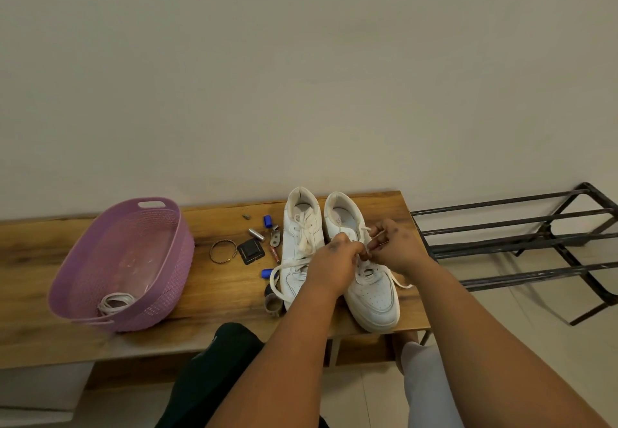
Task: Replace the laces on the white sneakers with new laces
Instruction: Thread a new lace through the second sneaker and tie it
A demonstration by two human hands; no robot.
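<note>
Two white sneakers stand on a wooden bench, right of a purple basket holding coiled laces. The left hand and right hand each pinch the right sneaker's lace, apparently unthreading; next, pull it free through the eyelets.

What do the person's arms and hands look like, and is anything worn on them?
Both arms are bare up to the bottom edge of the picture: no sleeves, watch or bracelet show. The left hand and the right hand wear no gloves, and no ring can be made out. Both hands carry small dark smudges near the knuckles.
</note>
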